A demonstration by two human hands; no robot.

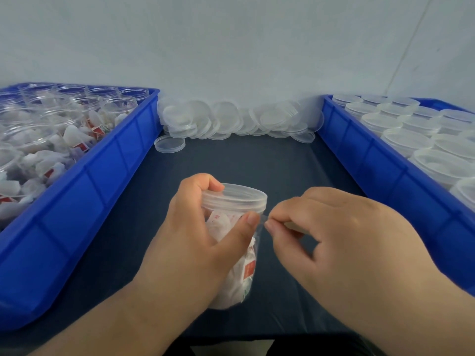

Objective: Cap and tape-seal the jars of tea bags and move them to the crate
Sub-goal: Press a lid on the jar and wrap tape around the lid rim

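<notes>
At far left, a blue left crate (102, 163) holds open jars (38, 129) stuffed with tea bags. Just beside its far corner, a loose pile of clear lids (231, 119) lies along the wall, with a single lid (169, 144) flat on the dark tabletop (257, 163) in front of the pile.

In the middle, near the front edge, the left hand (190, 242) grips a jar (239, 278) of tea bags. The jar is capped and tilted slightly. The fingers (205, 185) curl round its far side up to the cap's rim, and the thumb presses on the near side just below the cap.

Beside that thumb, the right hand (347, 240) pinches a faint clear strip of tape (262, 219) between thumb and forefinger, right at the jar's wall; the other fingers are curled under.

At right, the right crate (372, 170) is filled with rows of capped jars (411, 129).
</notes>
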